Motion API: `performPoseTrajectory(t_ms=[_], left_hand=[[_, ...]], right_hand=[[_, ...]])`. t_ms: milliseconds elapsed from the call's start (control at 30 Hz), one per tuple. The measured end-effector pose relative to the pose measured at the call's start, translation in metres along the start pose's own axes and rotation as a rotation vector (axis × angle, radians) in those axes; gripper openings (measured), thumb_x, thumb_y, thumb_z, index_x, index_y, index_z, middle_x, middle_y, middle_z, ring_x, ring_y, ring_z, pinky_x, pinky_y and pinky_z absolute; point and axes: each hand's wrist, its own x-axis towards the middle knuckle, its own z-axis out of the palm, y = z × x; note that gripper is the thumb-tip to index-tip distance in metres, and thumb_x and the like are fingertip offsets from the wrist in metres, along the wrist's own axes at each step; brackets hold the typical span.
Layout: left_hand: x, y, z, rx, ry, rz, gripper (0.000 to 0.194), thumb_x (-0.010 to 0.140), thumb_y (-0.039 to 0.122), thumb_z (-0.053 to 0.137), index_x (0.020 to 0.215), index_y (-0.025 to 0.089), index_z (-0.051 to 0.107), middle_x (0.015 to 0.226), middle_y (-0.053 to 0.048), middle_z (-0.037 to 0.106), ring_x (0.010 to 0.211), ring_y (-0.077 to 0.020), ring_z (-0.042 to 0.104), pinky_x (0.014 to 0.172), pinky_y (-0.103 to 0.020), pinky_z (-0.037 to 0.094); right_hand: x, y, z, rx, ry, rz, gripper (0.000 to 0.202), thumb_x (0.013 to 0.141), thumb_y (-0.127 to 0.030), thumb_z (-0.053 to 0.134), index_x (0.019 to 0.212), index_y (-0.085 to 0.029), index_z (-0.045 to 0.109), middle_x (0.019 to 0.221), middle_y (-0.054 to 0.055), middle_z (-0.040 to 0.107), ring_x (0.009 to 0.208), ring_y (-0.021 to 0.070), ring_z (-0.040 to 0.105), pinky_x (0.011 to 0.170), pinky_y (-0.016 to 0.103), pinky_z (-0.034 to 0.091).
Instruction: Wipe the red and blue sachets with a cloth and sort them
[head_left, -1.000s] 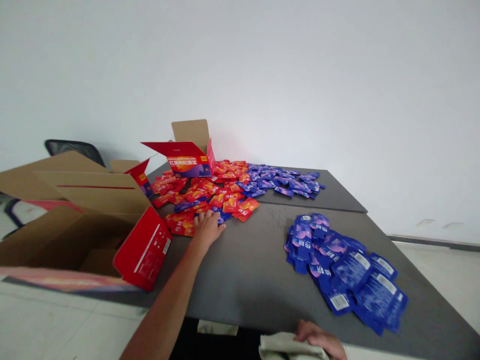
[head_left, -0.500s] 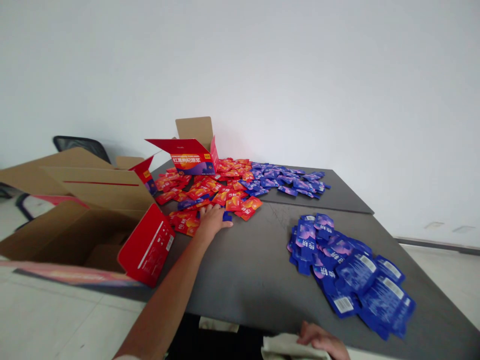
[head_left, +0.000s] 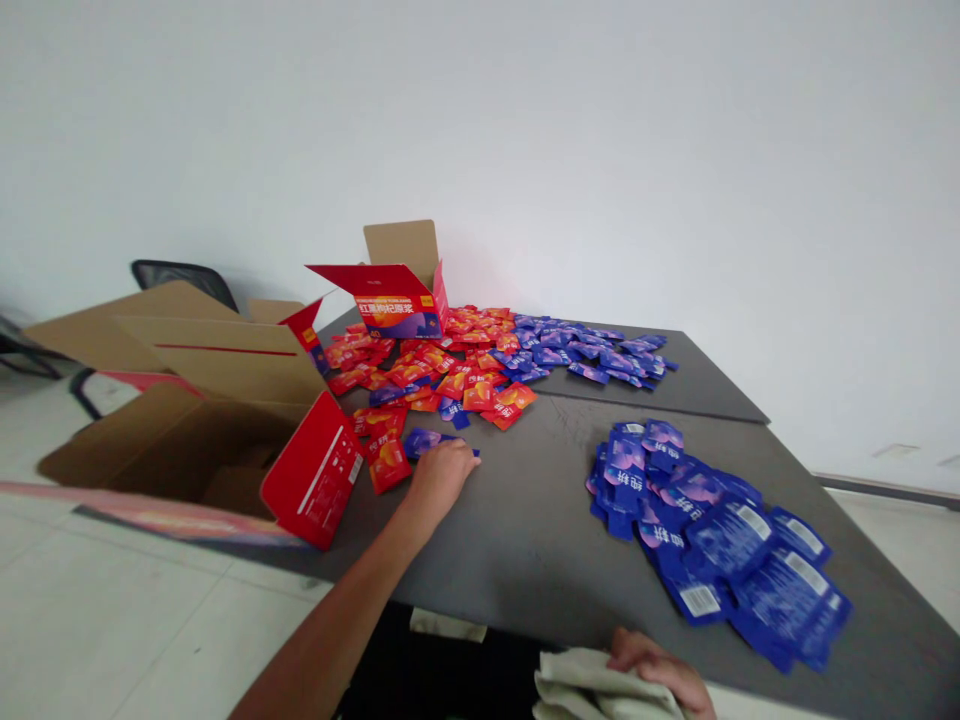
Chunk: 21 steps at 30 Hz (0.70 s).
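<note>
My left hand is closed on a blue packet at the near edge of the red packets; the packet pokes out on both sides of the fingers. At the table's front edge, my right hand rests with curled fingers on a pale cloth or sleeve; whether it grips it is unclear. A pile of blue packets lies on the right. More blue packets spread at the back, beside the red ones.
A large open carton stands at the left, flaps up. Behind the red packets is a smaller open red box. The dark grey table has a raised seam across it. A black chair is at the back left, near the wall.
My left hand has drawn back toward me from the red packets, bringing the blue packet with it. A red packet near the carton has shifted nearer. The whole view has moved slightly.
</note>
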Motion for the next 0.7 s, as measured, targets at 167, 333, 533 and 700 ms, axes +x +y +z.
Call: performPoseTrajectory(t_ms=[167, 333, 533, 700], left_hand=[[-0.010, -0.005, 0.009, -0.060, 0.072, 0.022, 0.021, 0.106, 0.021, 0.052, 0.108, 0.016, 0.071, 0.111, -0.012, 0.075, 0.105, -0.0245, 0.071, 0.090, -0.033, 0.052], [-0.012, -0.005, 0.010, -0.143, 0.119, 0.130, 0.019, 0.106, 0.017, 0.051, 0.111, 0.015, 0.069, 0.116, -0.012, 0.075, 0.111, -0.0247, 0.071, 0.098, -0.037, 0.053], [-0.054, 0.027, 0.015, -0.299, 0.065, 0.416, 0.016, 0.106, 0.020, 0.055, 0.115, 0.022, 0.068, 0.123, -0.003, 0.076, 0.124, -0.0169, 0.067, 0.110, -0.033, 0.047], [-0.105, 0.042, 0.014, -0.478, -0.049, 0.580, 0.015, 0.108, 0.021, 0.053, 0.110, 0.024, 0.068, 0.128, 0.000, 0.075, 0.138, -0.0168, 0.057, 0.128, -0.042, 0.020]], right_hand=[[0.002, -0.011, 0.008, 0.026, 0.052, 0.053, 0.036, 0.090, -0.050, 0.075, 0.126, -0.044, 0.073, 0.090, 0.005, 0.081, 0.074, 0.0230, 0.075, 0.064, 0.034, 0.062], [-0.001, -0.011, 0.009, -0.014, 0.090, 0.062, 0.035, 0.089, -0.049, 0.077, 0.123, -0.043, 0.075, 0.090, 0.005, 0.082, 0.078, 0.0250, 0.077, 0.070, 0.037, 0.064], [0.002, -0.021, 0.010, -0.049, 0.136, 0.099, 0.032, 0.087, -0.049, 0.079, 0.118, -0.041, 0.078, 0.090, 0.005, 0.082, 0.081, 0.0269, 0.079, 0.070, 0.037, 0.065], [0.003, -0.027, 0.014, -0.056, 0.171, 0.163, 0.027, 0.087, -0.047, 0.080, 0.113, -0.040, 0.080, 0.091, 0.005, 0.083, 0.078, 0.0265, 0.080, 0.067, 0.035, 0.067]])
